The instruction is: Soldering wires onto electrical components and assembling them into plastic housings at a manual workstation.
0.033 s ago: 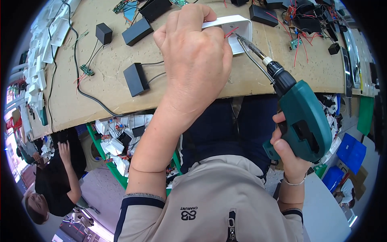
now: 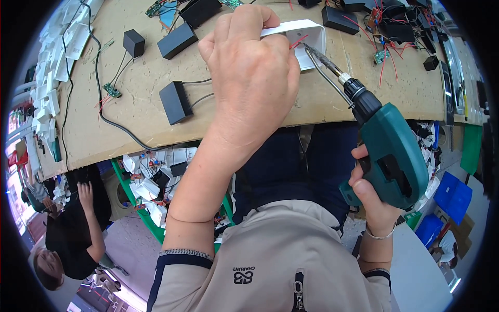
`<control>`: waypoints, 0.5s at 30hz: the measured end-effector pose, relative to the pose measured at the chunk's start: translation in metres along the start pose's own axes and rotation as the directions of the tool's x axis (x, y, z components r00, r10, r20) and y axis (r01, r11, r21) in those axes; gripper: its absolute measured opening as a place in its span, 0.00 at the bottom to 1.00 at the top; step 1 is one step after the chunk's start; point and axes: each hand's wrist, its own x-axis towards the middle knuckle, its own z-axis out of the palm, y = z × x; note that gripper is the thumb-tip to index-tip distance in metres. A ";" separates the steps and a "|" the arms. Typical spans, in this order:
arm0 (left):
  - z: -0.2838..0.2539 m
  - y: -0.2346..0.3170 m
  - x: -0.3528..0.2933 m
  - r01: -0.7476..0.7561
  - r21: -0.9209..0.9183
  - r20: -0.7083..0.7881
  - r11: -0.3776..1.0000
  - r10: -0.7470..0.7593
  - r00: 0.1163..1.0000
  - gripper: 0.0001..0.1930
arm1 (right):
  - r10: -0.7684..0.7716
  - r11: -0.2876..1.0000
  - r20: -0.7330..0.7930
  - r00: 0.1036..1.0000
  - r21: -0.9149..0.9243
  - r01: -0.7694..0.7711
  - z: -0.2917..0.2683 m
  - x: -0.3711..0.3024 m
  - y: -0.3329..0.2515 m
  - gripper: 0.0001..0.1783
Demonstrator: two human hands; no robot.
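Now a teal plastic soldering gun [image 2: 403, 145] is gripped by the right hand [image 2: 375, 200], a smooth white box [image 2: 299, 26] by the left hand [image 2: 252, 67] over the scuffed worktop [image 2: 130, 106]; a green crate [image 2: 149, 226] is seen below.

Reaches forward with the left forearm [image 2: 200, 171] slanting up and to the right, knuckles and back of the left hand [image 2: 254, 65] uppermost, fingers bent. Holds the right hand [image 2: 371, 197] lower and out to the side, fingers curled into a grip above the right wrist [image 2: 380, 230].
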 end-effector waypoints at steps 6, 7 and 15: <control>0.000 0.000 0.000 0.014 -0.003 0.004 1.000 -0.013 1.000 0.04 | 0.006 1.000 -0.010 1.000 -0.015 -0.006 0.001 0.003 -0.002 0.28; 0.000 0.000 0.000 0.011 0.002 0.005 1.000 -0.011 1.000 0.04 | 0.006 1.000 -0.009 1.000 -0.015 -0.007 0.001 0.003 -0.002 0.28; 0.005 -0.003 0.000 0.037 -0.039 0.004 0.999 -0.037 0.999 0.04 | 0.019 1.000 -0.018 1.000 -0.021 -0.020 0.000 0.003 0.001 0.27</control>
